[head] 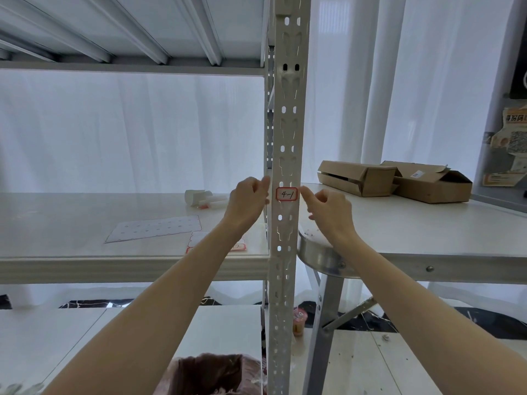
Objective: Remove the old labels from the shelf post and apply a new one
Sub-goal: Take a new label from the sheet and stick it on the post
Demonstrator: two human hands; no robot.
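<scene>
Now rub the label [286, 194] flat on the shelf post [288, 129]; your right hand [326, 208] empty, forefinger out; left hand [249, 199]: grip unclear

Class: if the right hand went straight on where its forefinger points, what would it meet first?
Probably the right edge of the red-bordered label on the shelf post; the right hand points left at it, though depth is unclear.

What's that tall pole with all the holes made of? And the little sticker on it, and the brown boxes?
The post looks like painted metal: thin, pale grey, with punched slots. The label seems paper, matte white with a red border and handwritten ink. The boxes look like plain brown cardboard, with folded flaps.
</scene>
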